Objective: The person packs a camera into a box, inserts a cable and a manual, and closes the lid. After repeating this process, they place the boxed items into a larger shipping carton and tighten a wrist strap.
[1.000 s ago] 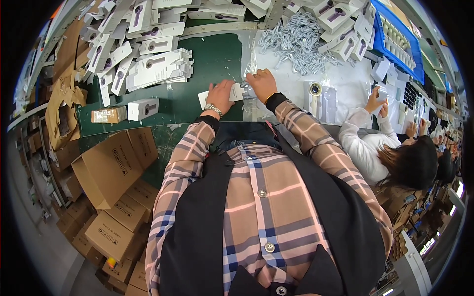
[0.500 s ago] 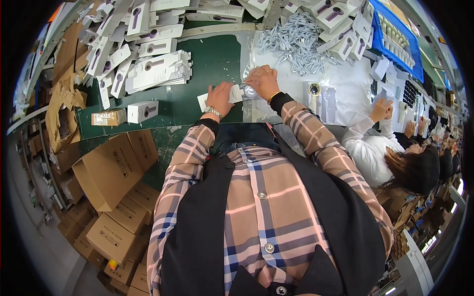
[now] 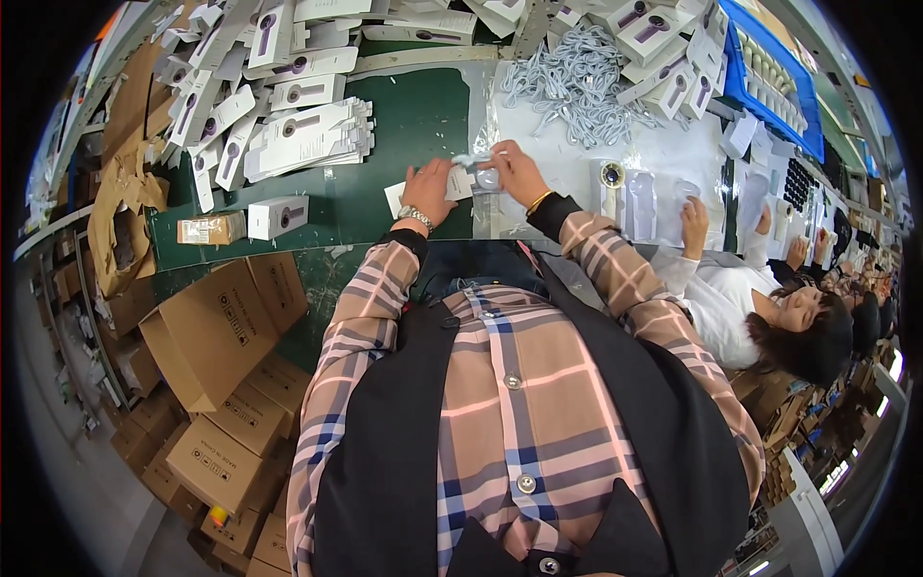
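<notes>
- The left hand lay with fingers closed on a small white paper card at the near edge of the green worktop.
- The right hand pinched a small clear plastic pouch, which sat between the two hands, touching both.
- Judged from that grip, the slippery pouch could slide from the fingertips, or the card could crease if pushed in at an angle.
- A tangle of grey-white cables lay at one o'clock from the hands, near enough that a loose loop might snag a sleeve.
- Stacked white flat cartons with purple printing sat at ten o'clock; one single white carton lay at nine o'clock.
- Brown cardboard shipping boxes stood on the floor at seven o'clock.
- A co-worker in white sat at four o'clock, along a long bright packing line.
</notes>
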Demonstrator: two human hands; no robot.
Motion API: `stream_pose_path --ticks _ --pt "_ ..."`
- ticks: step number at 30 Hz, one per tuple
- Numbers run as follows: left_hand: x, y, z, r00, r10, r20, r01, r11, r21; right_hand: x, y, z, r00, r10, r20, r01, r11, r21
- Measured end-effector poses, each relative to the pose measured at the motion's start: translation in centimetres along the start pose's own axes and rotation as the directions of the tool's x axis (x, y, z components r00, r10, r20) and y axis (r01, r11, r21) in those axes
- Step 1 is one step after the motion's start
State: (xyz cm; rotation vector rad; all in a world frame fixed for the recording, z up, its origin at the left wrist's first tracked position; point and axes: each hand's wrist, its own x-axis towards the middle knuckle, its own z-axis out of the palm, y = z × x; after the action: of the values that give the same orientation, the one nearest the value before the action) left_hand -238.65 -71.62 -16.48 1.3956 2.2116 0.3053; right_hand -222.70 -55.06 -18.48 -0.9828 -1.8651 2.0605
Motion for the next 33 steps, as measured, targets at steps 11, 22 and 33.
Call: stream_pose_path --ticks 11,22,33 --pt "-0.4 -0.2 0.3 1.000 0.018 0.005 -0.018 1.000 0.013 -0.5 0.0 -2.1 0.946 -0.271 0.176 0.311 0.621 -0.720" --pt "-0.2 -0.1 0.5 0.999 0.018 -0.030 -0.018 1.000 0.009 -0.1 1.1 -1.7 0.908 -0.418 -0.030 0.249 0.595 -0.764" --pt "-0.3 0.1 0.4 1.000 -0.003 -0.002 0.003 1.000 0.008 0.4 -0.8 -1.7 0.785 -0.558 0.269 0.433 0.183 -0.882"
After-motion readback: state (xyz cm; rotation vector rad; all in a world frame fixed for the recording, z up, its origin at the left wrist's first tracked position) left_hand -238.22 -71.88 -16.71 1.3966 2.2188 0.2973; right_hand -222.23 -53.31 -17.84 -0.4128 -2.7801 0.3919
